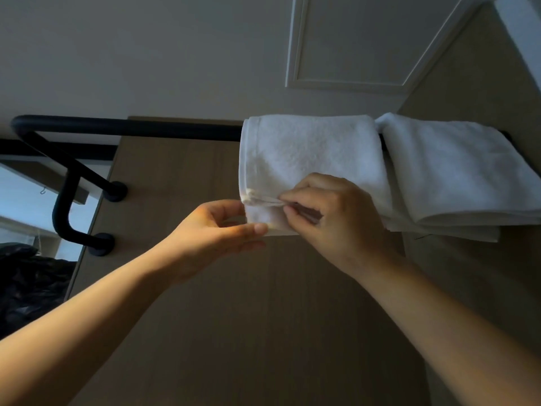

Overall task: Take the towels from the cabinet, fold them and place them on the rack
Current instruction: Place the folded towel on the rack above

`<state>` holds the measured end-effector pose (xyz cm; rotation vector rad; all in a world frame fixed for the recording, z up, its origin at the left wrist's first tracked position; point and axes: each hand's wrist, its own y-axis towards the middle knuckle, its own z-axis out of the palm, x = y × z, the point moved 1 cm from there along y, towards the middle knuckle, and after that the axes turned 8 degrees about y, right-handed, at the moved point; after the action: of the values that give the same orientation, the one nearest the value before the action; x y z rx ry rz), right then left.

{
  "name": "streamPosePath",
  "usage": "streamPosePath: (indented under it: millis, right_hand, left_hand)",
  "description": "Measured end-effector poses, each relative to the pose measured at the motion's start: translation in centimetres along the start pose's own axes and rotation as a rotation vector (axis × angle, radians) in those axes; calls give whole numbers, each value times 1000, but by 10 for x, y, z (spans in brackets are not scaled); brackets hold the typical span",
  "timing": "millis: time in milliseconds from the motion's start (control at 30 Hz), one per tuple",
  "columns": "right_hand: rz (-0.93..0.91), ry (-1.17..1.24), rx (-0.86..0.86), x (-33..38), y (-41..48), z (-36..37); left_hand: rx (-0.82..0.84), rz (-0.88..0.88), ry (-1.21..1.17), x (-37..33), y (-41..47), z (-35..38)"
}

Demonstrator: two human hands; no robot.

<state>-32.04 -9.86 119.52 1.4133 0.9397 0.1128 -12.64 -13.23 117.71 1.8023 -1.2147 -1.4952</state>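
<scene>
Room: tan wood-grain wall panel (205, 303) filled the centre and bottom of the frame, with a pale plain wall above it and a white moulded door (351, 39) at upper right; the light was dim.
Rack: black tubular rack (131, 127) ran across the upper middle of the frame and bent down at the left to two round wall mounts.
Left towel: white and folded, the left towel (307, 153) hung over the rack bar right of centre, with a stitched hem down its left edge.
Right towel: white and folded, the right towel (456, 171) hung on the same bar at the right edge, just beside the left towel.
Right hand: right hand (330, 221) pinched a fold near the left towel's lower-left corner between thumb and forefinger.
Left hand: left hand (210, 238) was loose, fingers nearly straight, with thumb and forefinger tips touching that same corner.
Lower left: a crinkled black bag (26, 285) sat there; its contents could not be told.
</scene>
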Motion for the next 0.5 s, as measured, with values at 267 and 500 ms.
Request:
streamPosePath:
  millis: [267,500]
  right_hand:
    - [-174,33,-79,-4,-7,-8]
    - [-239,-157,70,-10,-12,-5]
  left_hand:
    - [-64,5,-220,4,6,-3]
    - [-72,31,-123,7,6,-5]
